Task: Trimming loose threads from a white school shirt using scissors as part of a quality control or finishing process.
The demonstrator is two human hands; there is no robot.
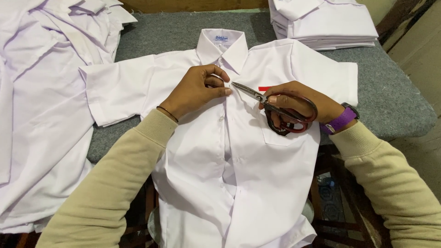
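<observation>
A white short-sleeved shirt [197, 151] lies face up on a grey felt-covered table [395, 96], collar away from me, its lower part hanging over the near edge. My left hand [195, 89] pinches the shirt's front placket just below the collar. My right hand [298, 103] grips scissors [275, 108] with dark red handles, blades nearly closed. Their tips point left toward the pinched cloth, almost touching my left fingertips. A purple watch band is on my right wrist.
A loose heap of white shirts [41, 92] covers the table's left side. A neat stack of folded white shirts [326, 23] sits at the back right. A small red tag [264, 88] shows beside the scissors. Below the table are dark wooden bars.
</observation>
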